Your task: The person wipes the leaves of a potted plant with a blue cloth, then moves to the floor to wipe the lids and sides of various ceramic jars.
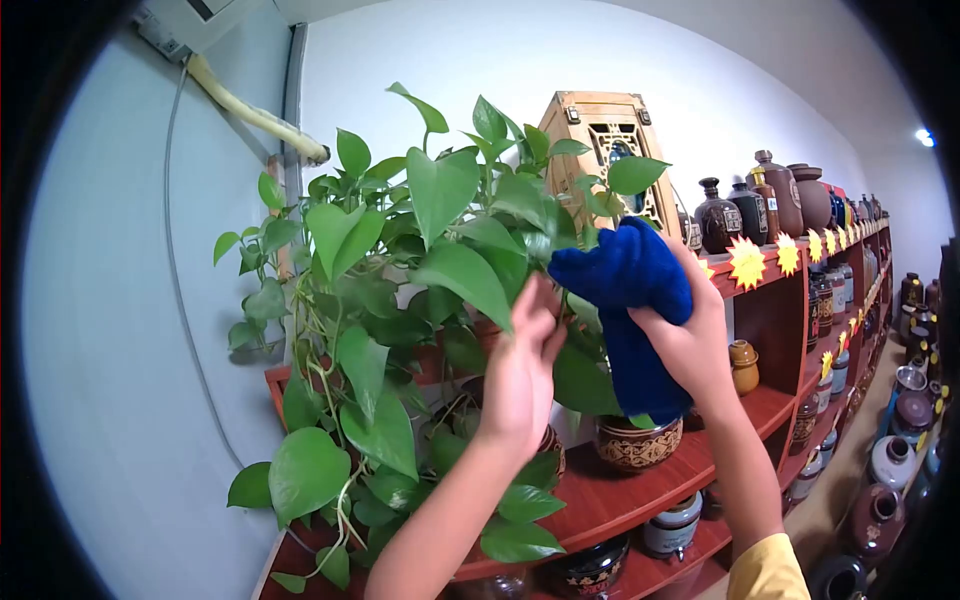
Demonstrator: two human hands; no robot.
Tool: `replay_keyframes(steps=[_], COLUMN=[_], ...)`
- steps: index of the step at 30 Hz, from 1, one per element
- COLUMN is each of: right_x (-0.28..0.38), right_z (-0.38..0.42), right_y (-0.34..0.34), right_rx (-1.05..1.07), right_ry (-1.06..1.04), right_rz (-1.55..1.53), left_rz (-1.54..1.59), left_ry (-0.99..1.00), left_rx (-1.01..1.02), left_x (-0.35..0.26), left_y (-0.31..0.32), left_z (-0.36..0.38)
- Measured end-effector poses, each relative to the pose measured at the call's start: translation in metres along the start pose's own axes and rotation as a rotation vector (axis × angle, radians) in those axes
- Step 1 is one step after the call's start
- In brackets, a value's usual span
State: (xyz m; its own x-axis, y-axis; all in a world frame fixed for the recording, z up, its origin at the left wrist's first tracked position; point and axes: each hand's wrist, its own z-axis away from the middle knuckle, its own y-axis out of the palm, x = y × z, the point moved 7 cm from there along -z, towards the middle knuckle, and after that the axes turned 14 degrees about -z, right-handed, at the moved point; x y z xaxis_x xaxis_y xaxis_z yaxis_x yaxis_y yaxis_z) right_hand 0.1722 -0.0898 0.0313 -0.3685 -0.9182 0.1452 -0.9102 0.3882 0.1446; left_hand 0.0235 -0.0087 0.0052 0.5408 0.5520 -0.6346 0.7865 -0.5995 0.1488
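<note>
A large potted vine with broad, heart-shaped green leaves (pixel 440 190) fills the middle of the view and trails down on the left. My right hand (pixel 695 335) grips a bunched dark blue cloth (pixel 640 285), whose lower end hangs down beside the leaves. The cloth's left end touches a blurred leaf (pixel 545 240). Just below that spot, my left hand (pixel 525 365) is raised among the foliage with its fingers bent together. What lies between those fingers is partly hidden and blurred.
The plant stands by red wooden shelves (pixel 560 510). A patterned brown pot (pixel 638 445) sits right below the cloth. Behind is a wooden lantern-like box (pixel 610 150). Dark bottles (pixel 718 215) and jars line the shelves at right; more jars (pixel 880 520) stand on the floor.
</note>
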Motion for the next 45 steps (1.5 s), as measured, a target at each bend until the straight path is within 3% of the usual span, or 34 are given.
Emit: replay_keyframes(steps=[2,3,4,5,6,10,12,14,17,18,21,22,24,28,29,30,32,40,43,45], right_x=[-0.007,-0.012,-0.009,-0.012,-0.017,-0.017,-0.023,-0.028,-0.015,-0.016,-0.001,-0.003,0.003,0.013,0.011,0.014,0.014,0.002,-0.012,-0.003], right_z=[0.014,0.023,0.029,0.036,0.045,0.053,0.055,0.054,0.036,0.03,0.004,-0.002,-0.011,-0.014,-0.012,-0.01,-0.002,0.013,0.023,0.03], right_y=[-0.005,-0.003,-0.002,0.001,0.006,0.027,0.042,0.059,0.075,0.081,0.077,0.081,0.082,0.101,0.106,0.111,0.119,0.111,0.107,0.085], right_rx=[0.025,0.05,0.056,0.082,0.107,0.153,0.19,0.228,0.173,0.176,-0.041,-0.039,-0.121,-0.113,-0.085,-0.091,-0.003,0.274,0.435,0.388], right_ry=[0.107,0.215,0.219,0.345,0.474,0.393,0.487,0.572,0.419,0.418,0.002,0.003,-0.112,-0.233,-0.242,-0.306,-0.248,-0.048,0.205,0.22], right_rz=[-0.122,-0.245,-0.243,-0.32,-0.397,-0.439,-0.496,-0.555,-0.54,-0.541,-0.25,-0.252,0.047,0.339,0.368,0.352,0.286,0.18,-0.284,-0.293], left_rz=[-0.247,-0.244,-0.289,-0.33,-0.322,-0.736,-1.011,-1.275,-0.874,-0.875,-0.907,-0.909,-0.679,-0.36,-0.333,-0.16,0.031,0.118,0.096,-0.009], left_ry=[-0.153,-0.154,-0.278,-0.4,-0.402,0.254,0.598,0.743,0.503,0.505,0.578,0.578,0.216,0.224,0.018,0.145,0.074,-0.011,-0.023,-0.015], left_rx=[0.059,0.058,0.133,0.206,0.197,-0.239,-0.451,-0.49,-0.463,-0.465,-0.514,-0.516,-0.439,-0.367,-0.414,-0.249,-0.187,-0.15,-0.108,-0.108], left_x=[0.006,0.004,0.011,0.017,0.016,-0.038,-0.065,-0.08,-0.065,-0.064,-0.077,-0.08,-0.066,-0.056,-0.047,-0.053,-0.052,-0.057,-0.062,-0.056], left_y=[0.001,-0.005,-0.01,-0.014,-0.021,-0.064,-0.069,-0.062,-0.081,-0.083,-0.081,-0.08,-0.081,-0.074,-0.08,-0.067,-0.062,-0.065,-0.061,-0.066], left_z=[0.036,0.045,0.056,0.065,0.068,0.052,0.04,0.024,-0.01,-0.021,-0.029,-0.026,-0.029,-0.024,-0.026,-0.021,-0.019,-0.011,-0.008,-0.002])
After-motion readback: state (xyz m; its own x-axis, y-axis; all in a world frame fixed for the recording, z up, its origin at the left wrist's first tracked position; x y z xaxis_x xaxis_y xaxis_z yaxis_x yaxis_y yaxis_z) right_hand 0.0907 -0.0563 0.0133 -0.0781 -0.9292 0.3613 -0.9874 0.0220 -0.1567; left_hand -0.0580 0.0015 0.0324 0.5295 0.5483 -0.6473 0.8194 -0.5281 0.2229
